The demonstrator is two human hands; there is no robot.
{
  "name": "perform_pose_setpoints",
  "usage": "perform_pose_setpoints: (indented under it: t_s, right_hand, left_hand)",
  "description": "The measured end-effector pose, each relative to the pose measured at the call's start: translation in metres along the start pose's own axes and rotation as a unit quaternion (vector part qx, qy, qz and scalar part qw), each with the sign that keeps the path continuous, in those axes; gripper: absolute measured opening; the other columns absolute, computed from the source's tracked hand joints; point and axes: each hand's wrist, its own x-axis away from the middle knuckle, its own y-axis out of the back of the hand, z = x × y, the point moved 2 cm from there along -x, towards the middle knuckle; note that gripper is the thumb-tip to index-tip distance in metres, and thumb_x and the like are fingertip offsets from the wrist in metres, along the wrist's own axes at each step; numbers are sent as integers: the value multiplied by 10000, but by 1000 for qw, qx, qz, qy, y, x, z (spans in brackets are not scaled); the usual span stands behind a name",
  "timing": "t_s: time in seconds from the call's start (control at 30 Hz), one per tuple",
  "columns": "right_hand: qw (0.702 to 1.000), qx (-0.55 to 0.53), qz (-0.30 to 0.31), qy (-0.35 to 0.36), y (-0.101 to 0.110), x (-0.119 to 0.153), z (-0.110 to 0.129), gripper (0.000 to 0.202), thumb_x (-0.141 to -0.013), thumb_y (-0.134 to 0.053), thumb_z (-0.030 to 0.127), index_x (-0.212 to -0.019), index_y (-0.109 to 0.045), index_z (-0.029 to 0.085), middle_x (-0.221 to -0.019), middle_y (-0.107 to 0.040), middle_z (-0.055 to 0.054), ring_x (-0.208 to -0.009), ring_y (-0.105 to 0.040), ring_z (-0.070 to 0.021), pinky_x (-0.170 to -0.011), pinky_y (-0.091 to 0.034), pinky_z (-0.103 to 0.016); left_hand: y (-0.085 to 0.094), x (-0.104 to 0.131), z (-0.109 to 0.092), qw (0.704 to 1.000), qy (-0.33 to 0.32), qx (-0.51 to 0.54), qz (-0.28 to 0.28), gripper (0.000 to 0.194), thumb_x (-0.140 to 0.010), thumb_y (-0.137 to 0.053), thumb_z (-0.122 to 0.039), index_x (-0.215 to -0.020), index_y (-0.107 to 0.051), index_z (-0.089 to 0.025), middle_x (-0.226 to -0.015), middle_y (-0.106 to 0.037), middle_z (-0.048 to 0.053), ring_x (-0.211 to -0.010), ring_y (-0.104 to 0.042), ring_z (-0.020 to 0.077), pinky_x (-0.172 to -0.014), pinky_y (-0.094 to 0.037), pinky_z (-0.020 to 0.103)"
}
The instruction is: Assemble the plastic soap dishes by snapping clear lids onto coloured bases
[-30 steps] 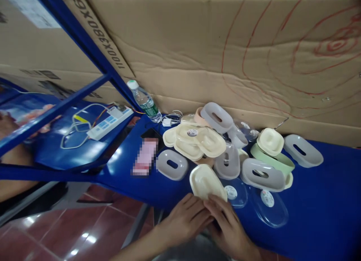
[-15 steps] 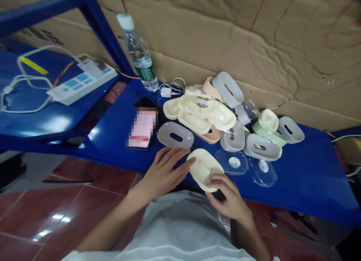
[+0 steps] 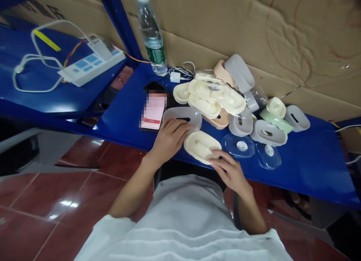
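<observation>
The blue bench [image 3: 316,174] runs across the view, its near edge just in front of the person's body. A heap of cream trays [image 3: 207,95] lies on it beyond both hands, toward the far edge. The left hand [image 3: 168,141] is palm down over the near edge; the right hand [image 3: 231,172] comes in over the same edge, farther toward the bench's right end.

The grey box [image 3: 195,116] sits under the left hand's fingers, its long axis running roughly along the near edge, its slotted face up. Those fingers lie close together, slightly bent, over the box's near side; whether they grip it cannot be told, as the thumb does not show clearly.

The cream tray [image 3: 200,146] is at the near edge, just nearer the person than the box and somewhat to its right, hollow side up. Its long axis also runs left to right, the right end slanting a little toward the person. From the left fingers it lies to the right and slightly nearer; the right hand is the closer one, already on it. A clear cover [image 3: 235,145] lies just right of the tray.

The right fingertips [image 3: 216,152] are curled and nearly closed over the tray's right end, holding it, one reaching inside the rim.
</observation>
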Motion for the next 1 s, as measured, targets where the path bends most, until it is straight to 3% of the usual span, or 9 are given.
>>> perform_pose_setpoints:
  t_s: [0.13, 0.23, 0.3, 0.43, 0.53, 0.67, 0.83, 1.0]
  right_hand:
    - [997, 3, -69, -41, -3, 0, -2, 354, -1106, -535, 235, -1386, -729, 331, -1590, -594, -97, -887, -770, -140, -847, -668, -292]
    - [987, 1, -148, -64, -5, 3, -4, 493, -1075, -630, 287, -1564, -562, 308, -1625, -520, -171, -955, -768, -182, -909, -680, -369]
    - [985, 18, -165, -45, -7, 4, -4, 602, -1043, -698, 329, -1611, -498, 302, -1659, -464, -192, -1094, -757, -234, -974, -672, -426]
    - [992, 96, -84, 6, -10, -1, -3, 487, -1042, -702, 360, -1518, -603, 340, -1650, -521, -122, -1397, -628, -337, -1126, -597, -541]
    - [992, 112, -53, 12, -11, -6, -2, 430, -1078, -634, 316, -1507, -610, 334, -1630, -566, -93, -1461, -583, -329, -1170, -566, -557]
    - [994, 89, -57, 0, -11, -8, 0, 467, -1104, -551, 247, -1568, -553, 303, -1682, -514, -99, -1552, -511, -288, -1248, -509, -531]
    - [997, 45, -37, -45, -8, -6, 1, 596, -1100, -559, 299, -1679, -418, 330, -1809, -287, -89, -1650, -357, -295, -1298, -447, -513]
    - [996, -18, -2, -90, -13, -1, -11, 693, -1080, -608, 403, -1719, -342, 378, -1833, -214, -50, -1667, -306, -299, -1296, -438, -491]
  left_hand:
    - [2, 5, -9, 999, -15, 45, -15, 270, -1085, -556, -222, -1263, -748, -285, -1202, -797, 73, -1145, -733, 244, -1094, -519, 467]
    - [-2, 13, -24, 995, -71, 62, 14, 308, -1066, -558, -147, -1270, -740, -288, -1214, -802, 66, -1160, -733, 227, -1106, -516, 454]
    - [-5, 21, -37, 990, -115, 58, 59, 355, -1043, -552, -88, -1276, -736, -283, -1237, -799, 70, -1178, -732, 226, -1126, -507, 458]
    - [-3, 35, -52, 978, -148, 32, 142, 383, -1019, -587, -74, -1311, -720, -282, -1277, -775, 74, -1196, -722, 232, -1173, -506, 469]
    - [7, 39, -50, 982, -122, 6, 144, 407, -1005, -700, -175, -1391, -678, -304, -1404, -712, 96, -1360, -645, 292, -1239, -463, 557]
    - [12, 43, -34, 986, -80, -14, 143, 661, -924, -830, -220, -1527, -582, -322, -1622, -556, 152, -1570, -460, 374, -1305, -327, 704]
    - [1, 48, -19, 985, -63, 38, 157, 760, -933, -819, -198, -1609, -502, -336, -1668, -523, 126, -1624, -401, 346, -1268, -454, 616]
    - [-17, 46, -16, 992, -53, 47, 108, 815, -969, -773, -179, -1676, -402, -344, -1743, -427, 119, -1653, -352, 340, -1244, -502, 587]
